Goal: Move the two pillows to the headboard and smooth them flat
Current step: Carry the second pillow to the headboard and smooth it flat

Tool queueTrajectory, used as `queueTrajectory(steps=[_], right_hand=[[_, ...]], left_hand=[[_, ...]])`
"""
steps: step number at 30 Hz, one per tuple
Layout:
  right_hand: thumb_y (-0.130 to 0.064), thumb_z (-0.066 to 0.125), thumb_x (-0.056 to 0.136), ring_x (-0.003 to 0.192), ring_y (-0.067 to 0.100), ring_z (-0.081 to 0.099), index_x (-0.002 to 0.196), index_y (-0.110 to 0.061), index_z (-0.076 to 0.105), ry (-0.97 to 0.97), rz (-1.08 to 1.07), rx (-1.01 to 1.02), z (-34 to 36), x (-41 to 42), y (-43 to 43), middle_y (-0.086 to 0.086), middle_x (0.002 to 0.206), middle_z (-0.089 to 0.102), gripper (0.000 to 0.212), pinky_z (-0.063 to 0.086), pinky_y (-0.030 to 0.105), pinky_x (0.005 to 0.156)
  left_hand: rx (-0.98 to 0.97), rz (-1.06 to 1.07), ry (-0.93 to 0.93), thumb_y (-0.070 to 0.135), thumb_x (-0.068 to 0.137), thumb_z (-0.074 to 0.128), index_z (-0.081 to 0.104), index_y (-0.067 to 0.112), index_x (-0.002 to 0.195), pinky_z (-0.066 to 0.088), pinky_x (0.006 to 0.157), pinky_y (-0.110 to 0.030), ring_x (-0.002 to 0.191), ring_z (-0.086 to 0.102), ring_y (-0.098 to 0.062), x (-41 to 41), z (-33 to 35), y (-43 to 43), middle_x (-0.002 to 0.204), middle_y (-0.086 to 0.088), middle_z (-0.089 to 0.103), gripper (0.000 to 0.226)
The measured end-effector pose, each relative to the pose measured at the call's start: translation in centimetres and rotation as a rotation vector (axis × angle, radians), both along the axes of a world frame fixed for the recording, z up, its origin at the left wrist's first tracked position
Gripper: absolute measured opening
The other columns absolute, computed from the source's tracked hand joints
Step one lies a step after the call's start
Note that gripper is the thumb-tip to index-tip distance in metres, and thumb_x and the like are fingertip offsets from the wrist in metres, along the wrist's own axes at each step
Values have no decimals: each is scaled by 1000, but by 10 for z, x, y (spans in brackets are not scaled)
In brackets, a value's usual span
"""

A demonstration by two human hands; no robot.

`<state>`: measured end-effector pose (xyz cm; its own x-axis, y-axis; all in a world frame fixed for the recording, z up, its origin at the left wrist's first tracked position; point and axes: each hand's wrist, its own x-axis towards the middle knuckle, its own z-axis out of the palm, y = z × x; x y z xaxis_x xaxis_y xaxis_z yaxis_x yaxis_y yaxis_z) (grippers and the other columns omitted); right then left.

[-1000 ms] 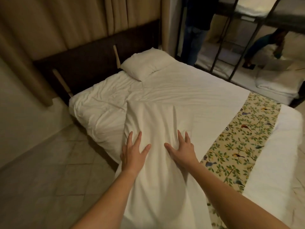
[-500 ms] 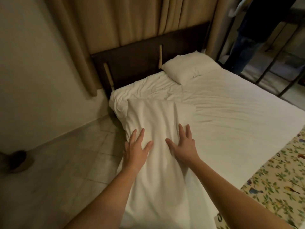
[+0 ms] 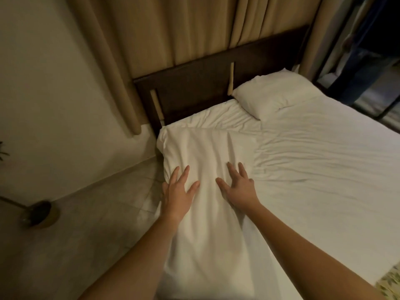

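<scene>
Pillows on a white bed, seen from above past a person's two bare forearms. The far pillow lies at the right, its back edge against the dark headboard. The near pillow lies lengthwise along the bed's left edge, its far end close to the headboard, with a narrow band of rumpled sheet showing between them on the right side.

The left grip and the right grip both rest palm down on the middle of the near pillow, side by side and a little apart. Both are open: fingers straight and spread, thumbs angled inward toward each other, holding nothing. The arms reach forward nearly straight from the bottom of the view.

The step in hand appears to be setting the second pillow at the headboard and pressing it flat. The fabric creases between and ahead of the hands, so the next move probably calls for sliding the pillow the last bit forward, then sweeping both palms outward to smooth it. Beige curtains hang behind the headboard.
</scene>
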<state>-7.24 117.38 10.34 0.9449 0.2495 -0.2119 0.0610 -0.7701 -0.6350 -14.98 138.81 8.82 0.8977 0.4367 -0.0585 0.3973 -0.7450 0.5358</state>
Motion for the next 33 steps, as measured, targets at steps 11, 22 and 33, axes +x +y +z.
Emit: queueTrajectory(steps=[11,22,33], right_hand=[[-81,39,92,158,41,26,167,-35,25,4,-15,-55,-4,106,39,11,177,17,89,26,55,122],[-70,48,100,154,39,35,167,-30,29,-1,-167,-105,-7,203,134,15,176,14,80,25,51,123],[-68,52,100,154,38,35,165,-30,34,18,-385,-56,2,288,204,13,176,17,77,26,50,124]], left_hand=[[-14,-32,-7,77,96,48,31,55,160,41,112,-53,145,40,-36,109,-5,38,173,15,24,70],[-57,-208,44,74,98,49,31,52,161,37,116,-64,148,29,-37,244,-9,138,172,13,23,69],[-12,-399,112,74,99,47,31,54,160,35,111,-60,146,31,-32,374,0,209,172,17,20,66]])
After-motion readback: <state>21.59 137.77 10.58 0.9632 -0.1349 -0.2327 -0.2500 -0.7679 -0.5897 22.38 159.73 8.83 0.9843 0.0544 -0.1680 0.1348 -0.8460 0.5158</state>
